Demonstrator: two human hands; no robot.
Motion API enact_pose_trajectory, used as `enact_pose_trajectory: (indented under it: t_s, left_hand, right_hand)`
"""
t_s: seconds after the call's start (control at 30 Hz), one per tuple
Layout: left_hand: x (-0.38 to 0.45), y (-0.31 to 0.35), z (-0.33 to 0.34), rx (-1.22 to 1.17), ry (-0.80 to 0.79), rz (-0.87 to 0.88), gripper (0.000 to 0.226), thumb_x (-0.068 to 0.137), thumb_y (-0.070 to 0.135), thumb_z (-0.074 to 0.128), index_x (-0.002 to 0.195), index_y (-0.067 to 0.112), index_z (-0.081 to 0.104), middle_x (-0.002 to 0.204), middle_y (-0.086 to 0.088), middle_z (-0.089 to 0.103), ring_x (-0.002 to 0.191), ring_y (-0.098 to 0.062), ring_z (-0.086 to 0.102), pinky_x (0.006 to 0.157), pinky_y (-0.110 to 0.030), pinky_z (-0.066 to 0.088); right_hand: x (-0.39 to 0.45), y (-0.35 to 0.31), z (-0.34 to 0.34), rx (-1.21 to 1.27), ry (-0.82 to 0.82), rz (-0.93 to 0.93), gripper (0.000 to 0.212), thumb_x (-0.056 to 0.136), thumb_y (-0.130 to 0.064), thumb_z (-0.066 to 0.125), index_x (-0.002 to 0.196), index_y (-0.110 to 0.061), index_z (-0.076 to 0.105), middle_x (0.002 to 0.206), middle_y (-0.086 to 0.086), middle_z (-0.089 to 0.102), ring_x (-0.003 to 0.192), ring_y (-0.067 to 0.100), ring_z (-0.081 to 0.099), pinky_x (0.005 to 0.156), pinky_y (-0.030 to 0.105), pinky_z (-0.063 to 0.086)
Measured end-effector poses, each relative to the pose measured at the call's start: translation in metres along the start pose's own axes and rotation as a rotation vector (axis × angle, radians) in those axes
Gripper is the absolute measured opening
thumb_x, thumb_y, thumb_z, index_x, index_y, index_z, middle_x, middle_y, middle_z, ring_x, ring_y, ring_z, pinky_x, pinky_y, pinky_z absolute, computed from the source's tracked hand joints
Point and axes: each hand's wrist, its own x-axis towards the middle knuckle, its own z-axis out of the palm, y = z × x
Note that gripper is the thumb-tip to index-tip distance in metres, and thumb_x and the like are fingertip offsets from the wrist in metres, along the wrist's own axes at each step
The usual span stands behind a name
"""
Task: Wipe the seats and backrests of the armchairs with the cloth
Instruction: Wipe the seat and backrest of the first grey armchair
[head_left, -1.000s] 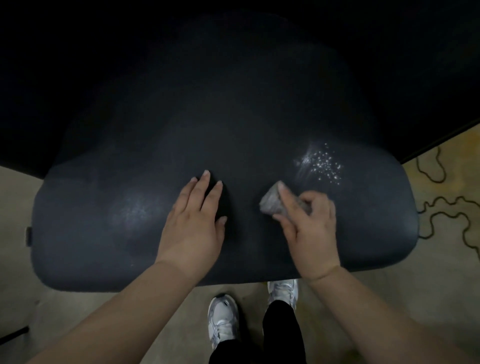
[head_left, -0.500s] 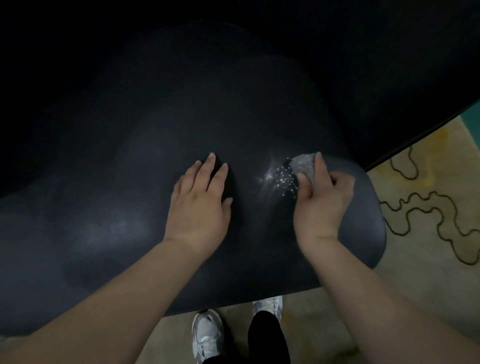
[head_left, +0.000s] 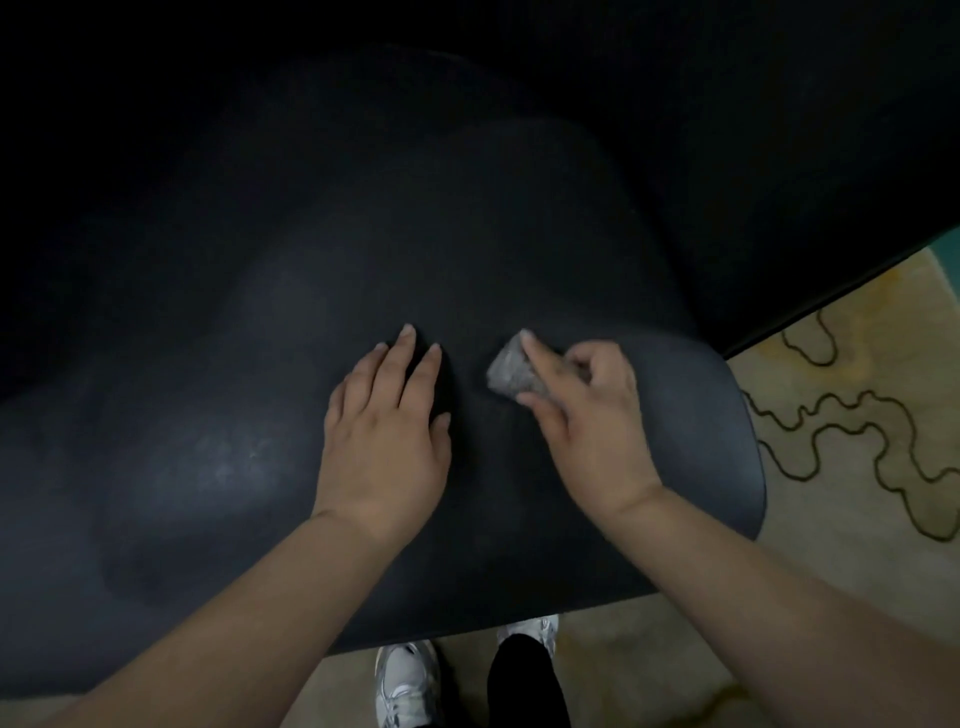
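Observation:
A dark armchair seat fills most of the view, and its backrest rises dim and shadowed behind. My left hand lies flat on the seat with straight fingers. Just to its right, my right hand grips a small bunched grey cloth and presses it on the seat, index finger laid along the top. The droplet patch seen earlier no longer shows.
Beige carpet with dark wavy lines lies to the right of the chair. My white shoes and dark trouser leg stand at the seat's front edge. The room behind the chair is nearly black.
My right hand has swept the cloth leftward from the droplet patch toward my left hand; the droplets are gone. The left hand stays flat in place.

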Motion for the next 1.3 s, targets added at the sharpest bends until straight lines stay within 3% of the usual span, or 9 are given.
enact_pose_trajectory:
  t_s: [0.23, 0.3, 0.4, 0.47, 0.63, 0.87, 1.07, 1.17, 1.3]
  left_hand:
    - [-0.001, 0.000, 0.000, 0.020, -0.003, 0.002, 0.058, 0.092, 0.034, 0.046, 0.148, 0.020, 0.033, 0.157, -0.002, 0.024, 0.142, -0.022, 0.019, 0.114, -0.040, 0.018]
    - [-0.001, 0.000, 0.000, 0.020, -0.003, -0.003, 0.058, 0.093, 0.034, 0.045, 0.148, 0.021, 0.033, 0.158, -0.001, 0.023, 0.142, -0.021, 0.018, 0.114, -0.039, 0.016]
    - [0.000, 0.000, -0.001, 0.006, -0.005, -0.006, 0.058, 0.092, 0.035, 0.044, 0.148, 0.021, 0.032, 0.158, -0.001, 0.022, 0.142, -0.020, 0.016, 0.114, -0.036, 0.014]
    - [-0.001, -0.002, -0.003, 0.006, -0.004, -0.002, 0.059, 0.092, 0.036, 0.045, 0.148, 0.021, 0.033, 0.158, 0.000, 0.023, 0.142, -0.020, 0.018, 0.113, -0.037, 0.015]
    - [-0.002, -0.006, -0.005, 0.001, 0.003, 0.031, 0.057, 0.091, 0.032, 0.049, 0.146, 0.019, 0.038, 0.156, -0.002, 0.028, 0.141, -0.022, 0.024, 0.113, -0.037, 0.019]
    - [-0.015, -0.014, -0.006, -0.023, 0.003, -0.008, 0.058, 0.091, 0.028, 0.055, 0.145, 0.017, 0.038, 0.156, -0.003, 0.027, 0.141, -0.021, 0.021, 0.113, -0.037, 0.019]
    - [-0.034, -0.024, -0.006, -0.018, 0.002, -0.030, 0.058, 0.091, 0.026, 0.056, 0.145, 0.014, 0.040, 0.155, -0.005, 0.030, 0.138, -0.024, 0.026, 0.111, -0.042, 0.028]
    - [-0.034, -0.023, -0.005, -0.008, -0.016, -0.046, 0.058, 0.093, 0.029, 0.051, 0.147, 0.016, 0.035, 0.157, -0.002, 0.025, 0.140, -0.021, 0.020, 0.113, -0.041, 0.024]
    - [-0.037, -0.022, -0.006, -0.009, -0.010, -0.064, 0.058, 0.093, 0.030, 0.052, 0.147, 0.017, 0.035, 0.157, -0.002, 0.024, 0.141, -0.021, 0.019, 0.114, -0.041, 0.023]
  right_hand:
    - [0.063, 0.023, -0.003, -0.029, 0.117, 0.295, 0.047, 0.093, -0.027, 0.058, 0.139, -0.026, 0.047, 0.112, 0.012, 0.042, 0.102, 0.028, 0.042, 0.094, 0.026, 0.034]
    - [0.056, 0.008, 0.001, 0.031, 0.075, 0.197, 0.048, 0.091, -0.022, 0.059, 0.138, -0.025, 0.048, 0.111, 0.013, 0.044, 0.101, 0.027, 0.044, 0.095, 0.029, 0.037]
    - [0.012, 0.000, -0.006, 0.101, -0.100, -0.001, 0.048, 0.087, -0.021, 0.064, 0.134, -0.025, 0.054, 0.105, 0.010, 0.046, 0.098, 0.013, 0.044, 0.091, 0.020, 0.038]
    - [0.001, 0.012, -0.015, 0.027, -0.130, -0.053, 0.051, 0.083, -0.019, 0.070, 0.132, -0.024, 0.056, 0.100, 0.012, 0.048, 0.094, 0.021, 0.046, 0.088, 0.029, 0.040]
    - [0.055, 0.021, -0.007, 0.005, 0.058, 0.170, 0.049, 0.090, -0.019, 0.062, 0.136, -0.022, 0.049, 0.108, 0.013, 0.043, 0.100, 0.027, 0.044, 0.093, 0.023, 0.033]
    - [-0.012, -0.002, -0.005, 0.026, -0.122, -0.146, 0.053, 0.077, -0.012, 0.076, 0.127, -0.019, 0.061, 0.095, 0.014, 0.050, 0.085, 0.030, 0.051, 0.079, 0.038, 0.048]
    - [0.027, 0.005, 0.005, 0.018, 0.123, 0.140, 0.051, 0.085, -0.013, 0.067, 0.134, -0.017, 0.053, 0.102, 0.015, 0.045, 0.094, 0.032, 0.048, 0.091, 0.036, 0.042]
    - [-0.009, -0.023, 0.015, 0.053, 0.007, -0.015, 0.054, 0.079, -0.012, 0.071, 0.131, -0.019, 0.057, 0.098, 0.017, 0.050, 0.087, 0.033, 0.051, 0.080, 0.048, 0.049]
    - [-0.058, -0.012, -0.002, 0.016, -0.072, -0.115, 0.051, 0.076, -0.016, 0.073, 0.125, -0.019, 0.062, 0.094, 0.015, 0.053, 0.081, 0.032, 0.053, 0.074, 0.045, 0.052]
